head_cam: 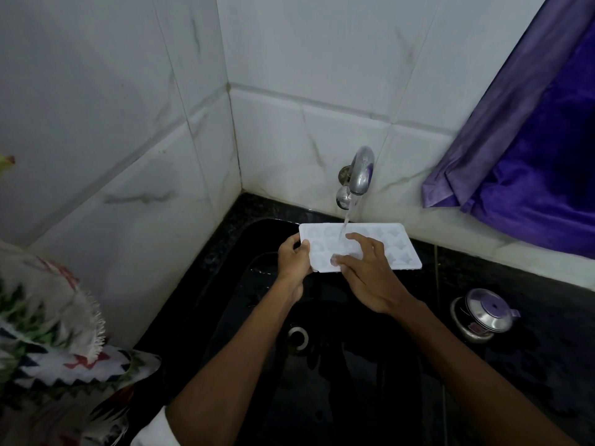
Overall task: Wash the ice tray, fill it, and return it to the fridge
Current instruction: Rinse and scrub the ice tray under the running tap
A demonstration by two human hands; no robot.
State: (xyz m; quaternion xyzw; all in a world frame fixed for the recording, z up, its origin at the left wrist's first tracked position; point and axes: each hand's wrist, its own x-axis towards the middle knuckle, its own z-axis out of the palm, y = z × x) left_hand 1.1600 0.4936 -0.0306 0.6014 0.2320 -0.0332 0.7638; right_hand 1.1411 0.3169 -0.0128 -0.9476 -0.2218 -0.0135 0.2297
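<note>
Centrally, a white ice tray (380, 244) is held level over the black sink (238, 284), directly beneath the metal tap (361, 172), which is mounted on the tiled wall (289, 75) at 12 o'clock from the tray. Water (347, 217) falls from the spout onto the tray's upper face, landing left of the tray's middle. The tray's moulded cavities face upward; its long axis runs from 9 o'clock to 3 o'clock.

Left hand (294, 260): clenched around the tray's left short edge, thumb on top, remaining fingers curled beneath.

Right hand (370, 272): spread flat on the tray's upper surface, fingertips (336, 259) pressed onto the cavities near the front-left corner; it does not grip the tray.

Sink drain (297, 339): at 6 o'clock from the tray, between the two forearms.

Steel lidded container (483, 313): upright on the dark counter (547, 333), at about 4 o'clock from the tray and well apart from it.

Purple curtain (531, 140): hangs at 2 o'clock, its lower folds resting on the pale ledge behind the counter.

Patterned cloth (58, 333): at 8 o'clock, by the left wall.
</note>
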